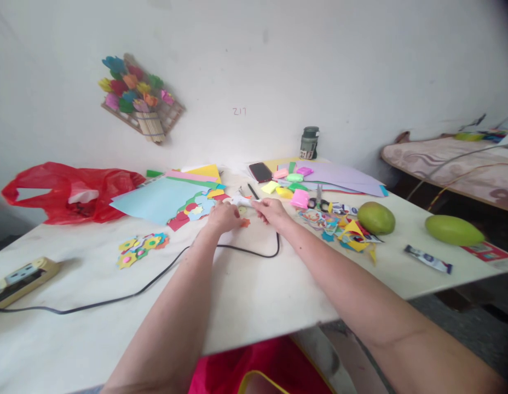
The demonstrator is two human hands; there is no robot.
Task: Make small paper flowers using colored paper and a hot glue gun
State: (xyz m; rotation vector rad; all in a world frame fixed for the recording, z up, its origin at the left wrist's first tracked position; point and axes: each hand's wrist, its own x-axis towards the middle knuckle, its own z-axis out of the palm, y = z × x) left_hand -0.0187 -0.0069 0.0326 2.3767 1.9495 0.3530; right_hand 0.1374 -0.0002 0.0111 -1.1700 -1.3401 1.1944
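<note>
A white tool with a black cord (248, 250), its shape like a glue gun, lies or is held between my hands at the table's middle. My right hand (272, 212) is closed round its right end. Beside its left end is my left hand (226, 216), fingers bent together; what they hold, if anything, is hidden. A small orange paper piece (245, 223) shows just below the tool. To the left lie red and green paper shapes (179, 220), and nearer me a cluster of paper flowers (139, 249).
Left are a red plastic bag (79, 189) and a power strip (22, 280). Coloured sheets (155, 200) lie behind. On the right are scissors (318, 200), paper scraps (352, 235), a phone (260, 172), green mangoes (376, 218) and a tube (428, 259).
</note>
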